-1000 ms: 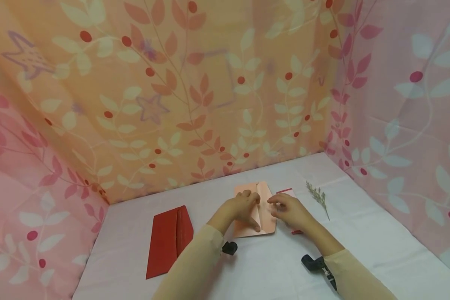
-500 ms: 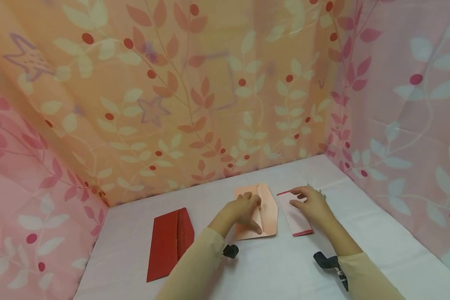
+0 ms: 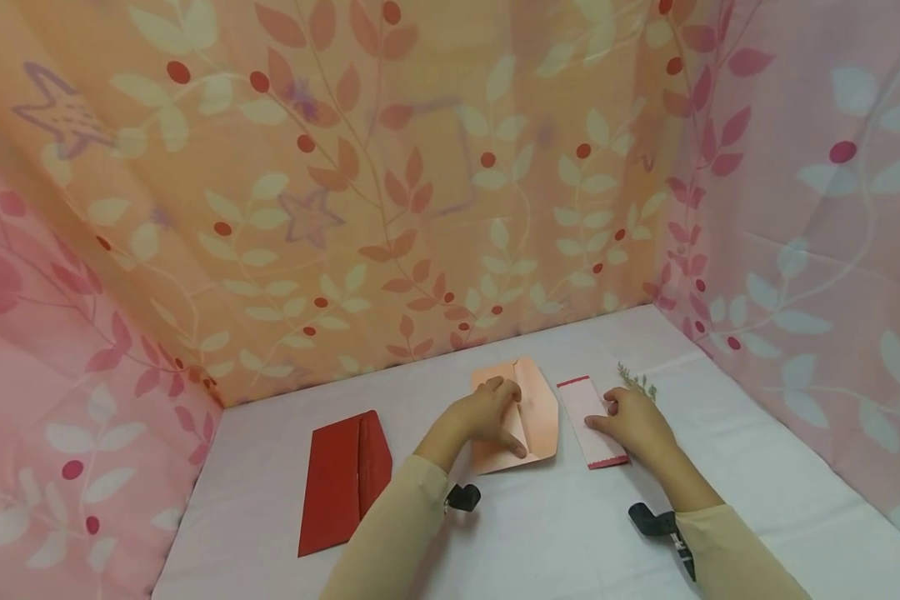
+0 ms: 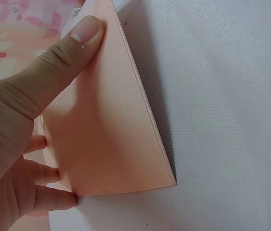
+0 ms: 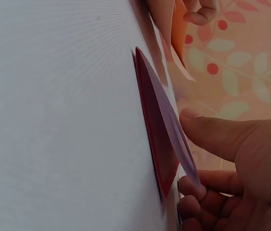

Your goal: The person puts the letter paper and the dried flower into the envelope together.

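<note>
A peach envelope (image 3: pixel 543 425) with its flap spread to the right lies on the white cloth. My left hand (image 3: pixel 489 417) holds it, thumb on the paper near the flap; in the left wrist view, my fingers (image 4: pixel 53 197) bend at its edge. To the right lies a slim white card (image 3: pixel 587 417) with red strips at both ends. My right hand (image 3: pixel 637 425) pinches its right edge, thumb on the face. In the right wrist view, the card's pale upper layer (image 5: pixel 166 113) tilts up from a dark red layer (image 5: pixel 154 130).
On the left lies a red envelope (image 3: pixel 333 483), partly behind the left sleeve (image 3: pixel 390 525). A dried green sprig (image 3: pixel 633 379) sits beyond the right hand, its stem hidden. Black wrist cameras (image 3: pixel 651 519) hang under both wrists. Patterned curtains (image 3: pixel 420 167) border the table.
My right hand has moved right from the peach envelope's flap to the white card and taken its right edge. The left hand has stayed on the envelope.
</note>
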Demonstrator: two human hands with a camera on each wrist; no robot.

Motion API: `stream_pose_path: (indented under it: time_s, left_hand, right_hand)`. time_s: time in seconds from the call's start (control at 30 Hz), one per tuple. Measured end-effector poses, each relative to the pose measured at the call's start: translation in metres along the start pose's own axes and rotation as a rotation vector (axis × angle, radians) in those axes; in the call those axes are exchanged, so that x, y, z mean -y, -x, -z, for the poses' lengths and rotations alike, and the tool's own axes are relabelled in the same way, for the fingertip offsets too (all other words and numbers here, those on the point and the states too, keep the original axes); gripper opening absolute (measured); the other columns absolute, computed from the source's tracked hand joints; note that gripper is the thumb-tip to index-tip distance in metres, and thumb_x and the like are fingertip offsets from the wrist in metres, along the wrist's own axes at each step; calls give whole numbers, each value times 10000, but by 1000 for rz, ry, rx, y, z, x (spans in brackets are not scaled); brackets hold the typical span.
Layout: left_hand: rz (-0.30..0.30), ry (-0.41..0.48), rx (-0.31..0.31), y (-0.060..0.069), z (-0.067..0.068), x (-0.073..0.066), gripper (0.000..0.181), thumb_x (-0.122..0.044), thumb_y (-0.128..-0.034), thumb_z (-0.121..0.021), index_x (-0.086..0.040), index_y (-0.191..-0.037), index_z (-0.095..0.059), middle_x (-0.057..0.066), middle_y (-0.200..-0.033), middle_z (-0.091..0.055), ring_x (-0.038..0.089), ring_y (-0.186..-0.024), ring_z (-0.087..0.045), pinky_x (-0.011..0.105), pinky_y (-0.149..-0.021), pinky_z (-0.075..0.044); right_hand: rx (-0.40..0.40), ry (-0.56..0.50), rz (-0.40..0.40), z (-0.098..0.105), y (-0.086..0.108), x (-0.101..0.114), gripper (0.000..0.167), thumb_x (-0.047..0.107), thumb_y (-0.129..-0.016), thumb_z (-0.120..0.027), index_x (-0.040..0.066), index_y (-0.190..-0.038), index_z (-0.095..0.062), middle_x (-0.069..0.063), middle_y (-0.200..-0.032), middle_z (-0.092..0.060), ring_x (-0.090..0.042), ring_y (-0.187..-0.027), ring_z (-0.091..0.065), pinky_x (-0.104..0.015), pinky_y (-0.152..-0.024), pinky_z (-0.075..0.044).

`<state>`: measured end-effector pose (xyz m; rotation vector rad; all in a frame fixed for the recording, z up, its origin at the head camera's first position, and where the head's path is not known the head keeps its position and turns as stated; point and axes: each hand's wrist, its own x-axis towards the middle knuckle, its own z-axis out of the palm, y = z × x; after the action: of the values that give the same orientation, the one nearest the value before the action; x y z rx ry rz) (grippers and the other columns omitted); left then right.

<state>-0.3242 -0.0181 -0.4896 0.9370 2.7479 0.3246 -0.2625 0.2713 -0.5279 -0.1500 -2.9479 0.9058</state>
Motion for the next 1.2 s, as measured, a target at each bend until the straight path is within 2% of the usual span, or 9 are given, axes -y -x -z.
stream_pose_path:
  time_s: [0.23, 0.53, 0.6, 0.73, 0.8, 1.0, 1.2]
  left_hand:
    - [5, 32, 0, 0, -2, 0, 897, -670, -608, -899, -303, -1290, -448, -17, -1375, -449, 200, -1219, -477, 426, -952, -533]
    - [0, 69, 5, 2, -2, 1, 897, -634, -621, -913, -300, -1311, -447, -15, -1424, -427, 241, -1307, -452, 467, -989, -524]
    - [-5, 73, 7, 2, -3, 2, 897, -634, -625, -910, -297, -1314, -445, -18, -1418, -427, 239, -1306, -450, 463, -999, -519]
    - [-20, 84, 8, 2, -3, 3, 899, -635, -626, -908, -291, -1314, -443, -23, -1403, -428, 227, -1288, -447, 452, -1001, -515]
    - [-25, 85, 8, 2, -3, 4, 897, -636, -628, -906, -291, -1313, -441, -29, -1397, -427, 217, -1281, -443, 443, -1001, -514]
    - [-23, 73, 10, 1, -3, 3, 884, -644, -636, -898, -308, -1310, -435, -53, -1381, -424, 191, -1256, -440, 415, -997, -513]
    - [-13, 74, 16, 3, -2, 2, 883, -637, -637, -901, -310, -1312, -436, -55, -1397, -419, 194, -1268, -437, 423, -999, -513]
  right_hand:
    - [-5, 13, -30, 1, 3, 1, 538, 394, -833, -836, -35, -1119, -681, -164, -1008, -701, -313, -921, -653, -523, -828, -528]
    - [-26, -40, 6, 2, 3, -2, 298, 289, -855, -819, 47, -989, -707, -65, -881, -683, -216, -807, -610, -419, -734, -490]
    - [-26, -46, 1, 2, 3, -2, 320, 308, -862, -817, 39, -994, -707, -77, -896, -694, -232, -826, -625, -438, -762, -507]
    - [2, -6, 12, 2, 4, -1, 545, 428, -835, -832, -26, -1102, -693, -154, -993, -707, -312, -924, -655, -518, -836, -525]
    - [13, 18, 19, 3, 5, 0, 602, 452, -818, -840, -40, -1130, -688, -167, -1009, -707, -326, -942, -659, -533, -846, -528]
    - [-5, 0, 0, 5, 7, 2, 437, 366, -864, -806, -13, -1051, -693, -128, -943, -697, -272, -856, -636, -498, -783, -517]
    - [-52, -61, 2, 6, 7, -1, 357, 325, -953, -709, -8, -1079, -695, -159, -988, -702, -277, -859, -638, -494, -781, -513]
